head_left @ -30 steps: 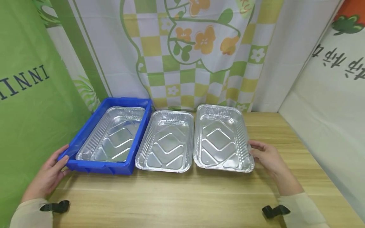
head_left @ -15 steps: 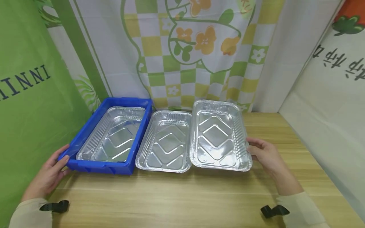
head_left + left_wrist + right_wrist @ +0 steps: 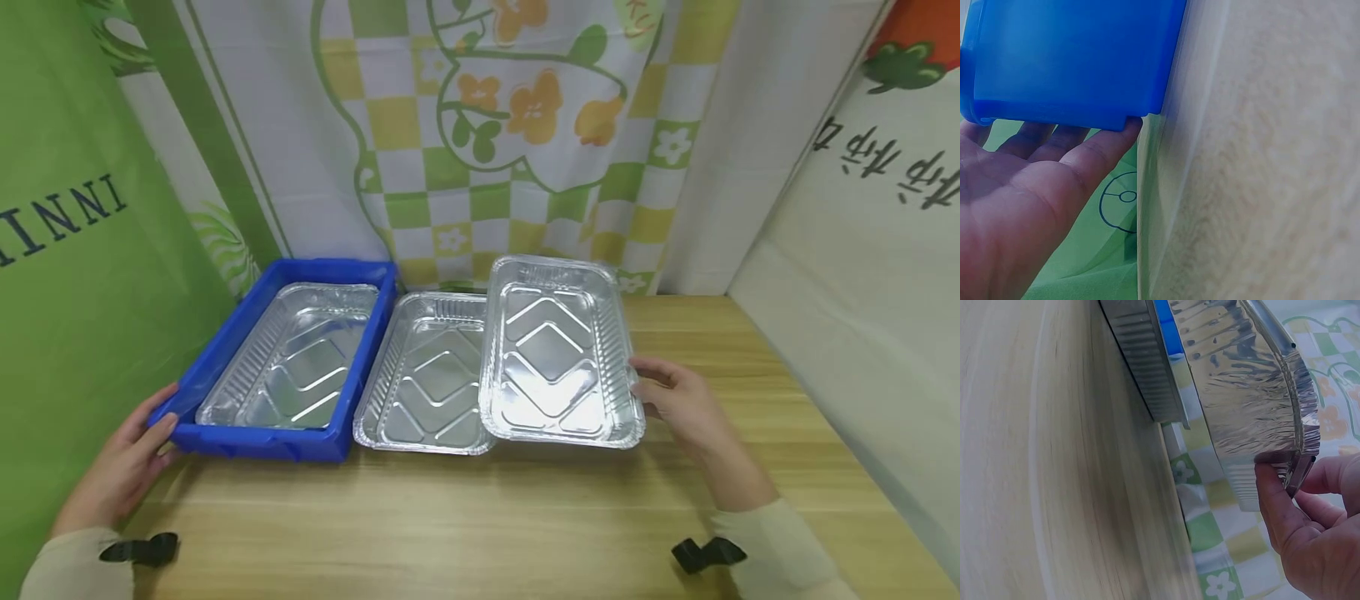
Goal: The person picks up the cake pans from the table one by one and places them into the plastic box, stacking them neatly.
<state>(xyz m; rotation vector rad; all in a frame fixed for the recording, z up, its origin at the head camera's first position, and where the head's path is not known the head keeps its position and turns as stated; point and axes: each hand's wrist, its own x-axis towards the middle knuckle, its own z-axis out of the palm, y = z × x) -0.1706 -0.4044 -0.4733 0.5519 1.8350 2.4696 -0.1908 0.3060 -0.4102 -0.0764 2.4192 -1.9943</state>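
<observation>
My right hand (image 3: 686, 417) pinches the right rim of a silver foil tray (image 3: 551, 358). In the right wrist view the held foil tray (image 3: 1241, 381) is raised off the wooden table, thumb and fingers at its rim. Its left side overlaps a second foil tray (image 3: 427, 383), which sits in the middle on the table. On the left, a blue plastic crate (image 3: 255, 442) has another foil tray (image 3: 307, 358) inside it. My left hand (image 3: 123, 467) grips the crate's near left corner; in the left wrist view its fingers (image 3: 1100, 150) reach along the blue wall's lower edge.
The wooden table (image 3: 450, 525) runs up to a patterned curtain (image 3: 517, 192) at the back. Green cloth (image 3: 97, 317) hangs at the left, and a white printed cloth (image 3: 862, 275) at the right. All three trays lack visible contents.
My right hand has lifted the right foil tray and carried it leftward, so it now overlaps the middle tray. My left hand stays on the crate's corner.
</observation>
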